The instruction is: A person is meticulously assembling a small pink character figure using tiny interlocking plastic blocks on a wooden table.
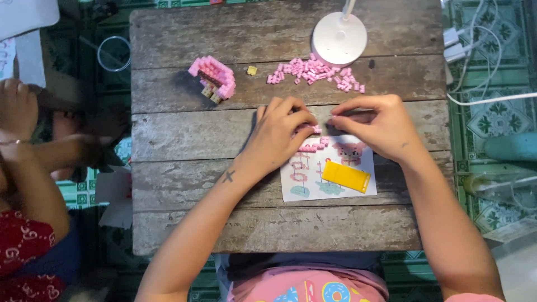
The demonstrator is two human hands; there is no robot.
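Head view: small pink bricks [313, 144] are pinched at the instruction sheet's [313, 190] top edge, on the bench [224, 134], by left hand [277, 131] and right hand [377, 126]. Judged light, rigid, easily dropped; best gripped by the sides.

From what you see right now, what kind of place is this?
Probably a home, with hobby work going on. A worn wooden table stands on a patterned tile floor, lit by a small white desk lamp. Pink toy bricks and an instruction sheet lie on it.
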